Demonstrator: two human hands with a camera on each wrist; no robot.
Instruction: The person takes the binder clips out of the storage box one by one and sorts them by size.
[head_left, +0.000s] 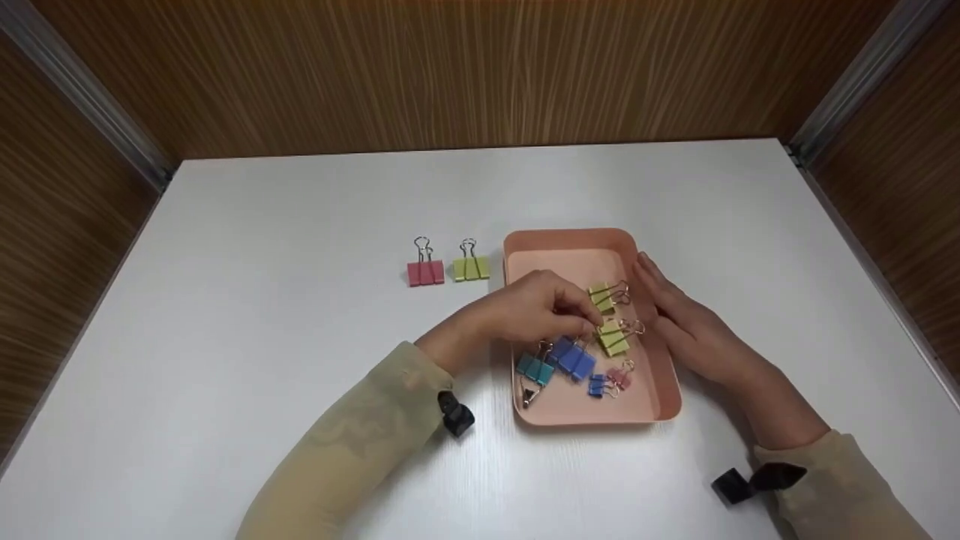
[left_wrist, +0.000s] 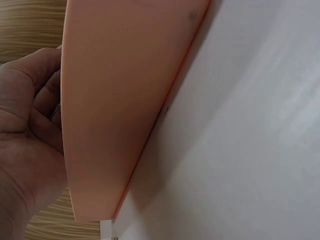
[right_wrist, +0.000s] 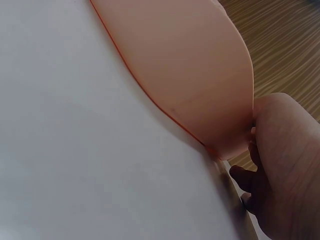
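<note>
A pink tray (head_left: pixel 570 236) on the white table holds several binder clips. My left hand (head_left: pixel 589 321) reaches in from the left with its fingers curled. Its fingertips pinch the edge of a yellow-green clip (head_left: pixel 613 339), just above a blue clip (head_left: pixel 574 358). A second yellow-green clip (head_left: pixel 602 296) lies further back. My right hand (head_left: pixel 667 315) rests with straight fingers against the tray's right wall. In the left wrist view my left hand (left_wrist: pixel 30 130) curls over the tray (left_wrist: pixel 115 100). In the right wrist view my right hand (right_wrist: pixel 280 165) touches the tray (right_wrist: pixel 190 75).
A red clip (head_left: pixel 425 271) and a yellow clip (head_left: pixel 471 268) lie side by side on the table left of the tray. A teal clip (head_left: pixel 534 367), a small blue clip (head_left: pixel 597 385) and a pink clip (head_left: pixel 619 375) lie in the tray's near half. Wooden walls enclose the table.
</note>
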